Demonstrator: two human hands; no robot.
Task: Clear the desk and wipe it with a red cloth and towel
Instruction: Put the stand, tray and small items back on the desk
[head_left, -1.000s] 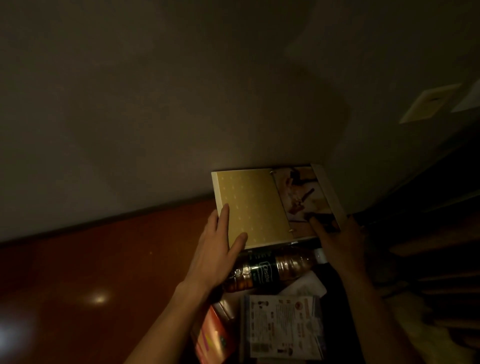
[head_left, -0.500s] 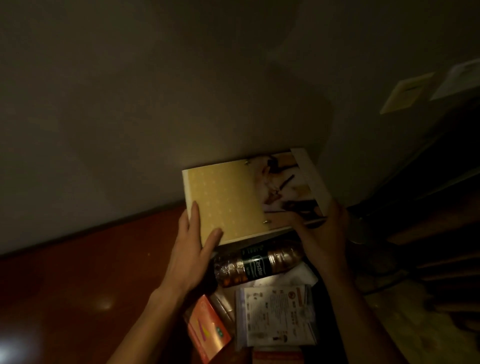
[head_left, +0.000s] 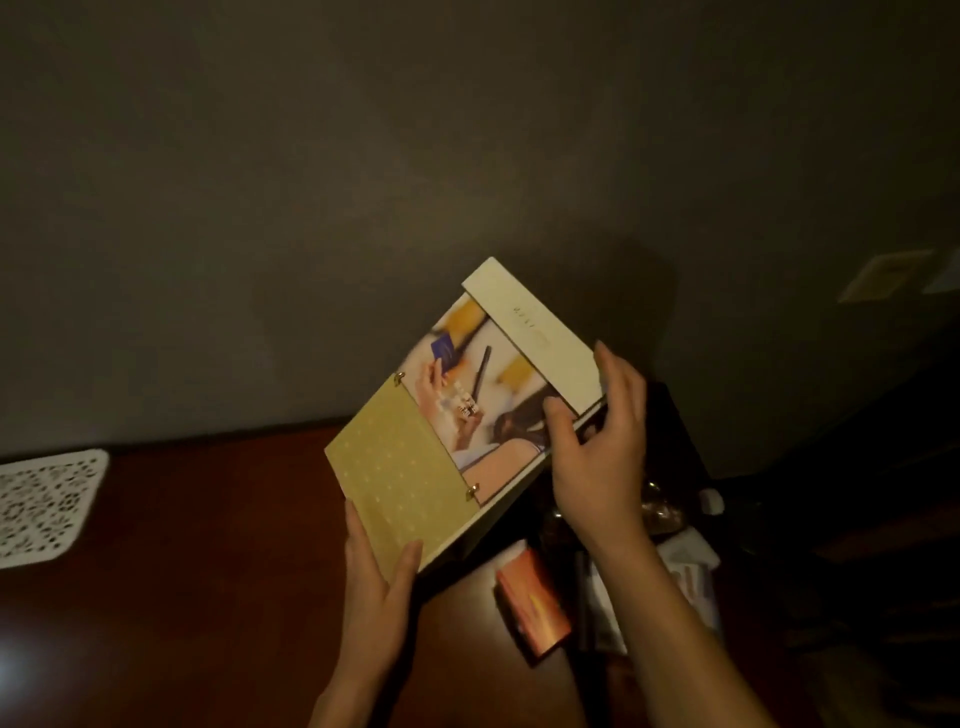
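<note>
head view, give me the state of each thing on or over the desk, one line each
book: lifted off the desk, tilted, held at two ends
left hand: gripping the book's lower yellow end
right hand: gripping the book's upper right edge
orange box: lying flat on the desk, untouched
white cut-out mat: lying flat at the desk's far left
desk: not yet cleared

A dark reddish-brown table (head_left: 218, 545) runs along the wall. A white perforated mat (head_left: 44, 501) lies at its far left; an orange box (head_left: 532, 605) lies near its right end.
</note>
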